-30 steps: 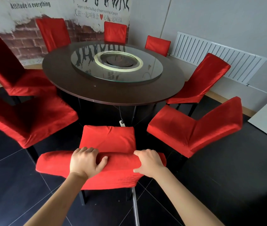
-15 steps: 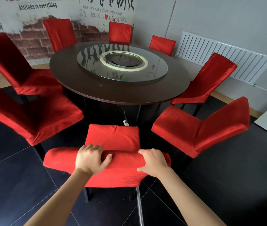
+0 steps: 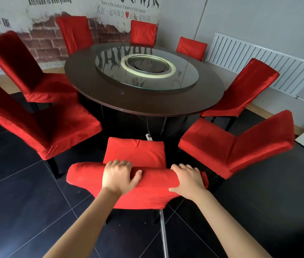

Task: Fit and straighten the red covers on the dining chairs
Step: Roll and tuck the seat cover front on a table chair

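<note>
Right in front of me stands a dining chair in a red cover [image 3: 140, 194], its seat [image 3: 135, 152] pointing at the table. My left hand [image 3: 119, 175] grips the top of its backrest, fingers curled over the front and thumb behind. My right hand [image 3: 189, 180] grips the same top edge near the right corner, fingers over the fabric. The cover on the seat shows a few creases near its far edge.
Several other red-covered chairs ring a dark round table [image 3: 147, 107] with a glass turntable [image 3: 145, 69]. One chair [image 3: 236, 149] stands close on the right, another [image 3: 41, 131] on the left. A white radiator [image 3: 270, 66] lines the right wall. The floor is dark tile.
The view has shifted so the chair and table sit further right in frame. Both hands have kept their grip on the backrest top.
</note>
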Motion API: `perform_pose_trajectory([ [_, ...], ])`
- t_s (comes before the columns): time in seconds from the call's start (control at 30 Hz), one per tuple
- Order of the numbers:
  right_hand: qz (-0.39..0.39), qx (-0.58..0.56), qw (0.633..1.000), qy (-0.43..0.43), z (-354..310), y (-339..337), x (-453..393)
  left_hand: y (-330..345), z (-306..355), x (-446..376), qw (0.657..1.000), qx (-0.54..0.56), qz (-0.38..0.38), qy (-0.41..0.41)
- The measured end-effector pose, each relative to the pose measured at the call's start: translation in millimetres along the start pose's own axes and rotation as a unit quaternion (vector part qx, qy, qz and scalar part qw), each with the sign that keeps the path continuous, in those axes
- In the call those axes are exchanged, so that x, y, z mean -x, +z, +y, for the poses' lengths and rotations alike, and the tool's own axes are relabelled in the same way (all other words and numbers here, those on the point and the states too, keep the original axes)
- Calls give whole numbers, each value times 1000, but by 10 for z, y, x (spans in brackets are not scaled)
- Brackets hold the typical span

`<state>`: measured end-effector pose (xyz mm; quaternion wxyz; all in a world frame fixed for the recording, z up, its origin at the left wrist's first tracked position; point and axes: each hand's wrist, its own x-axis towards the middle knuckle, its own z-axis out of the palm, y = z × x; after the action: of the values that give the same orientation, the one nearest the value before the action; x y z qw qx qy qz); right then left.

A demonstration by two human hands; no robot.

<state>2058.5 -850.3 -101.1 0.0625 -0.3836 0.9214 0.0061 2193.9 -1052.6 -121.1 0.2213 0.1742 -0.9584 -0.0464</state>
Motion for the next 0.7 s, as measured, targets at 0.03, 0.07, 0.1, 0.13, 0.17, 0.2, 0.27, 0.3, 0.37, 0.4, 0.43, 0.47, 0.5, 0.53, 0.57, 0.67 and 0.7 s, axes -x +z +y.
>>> perform_pose_trajectory([
  [0.03,-6,6,1000,0,-2,-11,-3,-4,3,-1,1000,2,0,-2],
  [0.07,-16,10,1000,1,-7,-25,-5,-5,4,-1,1000,2,0,-5],
  [0.1,-28,9,1000,2,-9,-41,-9,-12,3,-6,1000,2,-4,-7],
  [0.13,-48,5,999,3,-7,-61,-14,-29,6,-1,1000,3,-14,-10],
  [0.17,-74,-3,997,2,-4,-97,-33,-53,8,0,1000,2,-22,-15],
  [0.2,-108,-21,994,5,-20,-147,-67,-72,-4,-1,999,1,-27,-20],
  [0.27,-157,-84,984,8,-147,-261,-150,-119,-95,9,999,2,-31,-38],
  [0.3,-157,-115,981,-1,-258,-312,-204,-167,-186,14,998,2,-29,-50],
  [0.37,-131,-152,979,-39,-558,-401,-350,-298,-436,16,996,1,-10,-88],
  [0.4,-121,-159,978,-60,-724,-434,-433,-360,-585,24,994,3,-4,-114],
  [0.43,-117,-166,976,-78,-896,-459,-493,-422,-738,51,990,5,6,-141],
  [0.47,-115,-176,973,-93,-1069,-477,-552,-495,-901,87,986,3,19,-166],
  [0.5,-113,-183,971,-108,-1223,-488,-607,-570,-1068,121,982,-3,32,-185],
  [0.53,-114,-183,969,-122,-1363,-499,-666,-641,-1230,156,979,-10,38,-201],
  [0.57,-116,-177,968,-133,-1492,-517,-732,-711,-1389,192,975,-15,40,-217],
  [0.67,-115,-173,967,-148,-1888,-589,-979,-920,-1918,309,966,-34,57,-251],
  [0.7,-113,-172,966,-153,-2043,-614,-1064,-984,-2106,352,962,-40,64,-262],
])
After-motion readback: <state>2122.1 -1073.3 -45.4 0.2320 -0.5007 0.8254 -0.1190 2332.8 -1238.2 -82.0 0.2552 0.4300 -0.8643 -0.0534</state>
